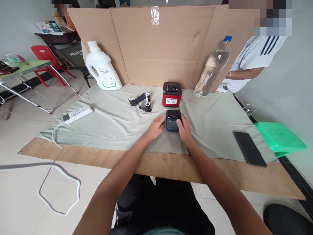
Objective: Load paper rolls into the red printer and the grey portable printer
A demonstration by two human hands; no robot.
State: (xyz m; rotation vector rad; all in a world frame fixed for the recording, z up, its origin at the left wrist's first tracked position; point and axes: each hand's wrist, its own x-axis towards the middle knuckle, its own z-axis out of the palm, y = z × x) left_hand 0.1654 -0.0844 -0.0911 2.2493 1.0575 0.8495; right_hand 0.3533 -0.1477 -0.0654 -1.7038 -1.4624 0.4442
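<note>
The small dark device [172, 127] sits on the grey cloth [212, 130], just in front of the red machine [171, 96] – the left hand [156, 127], fingers loosely extended and gripping nothing, has its fingertips at the device's left side; the right hand [185, 129], partly curled, lays its thumb on top (whether it grips, I cannot tell) – and dark ribbon rolls [140, 99] lie beyond the left hand
</note>
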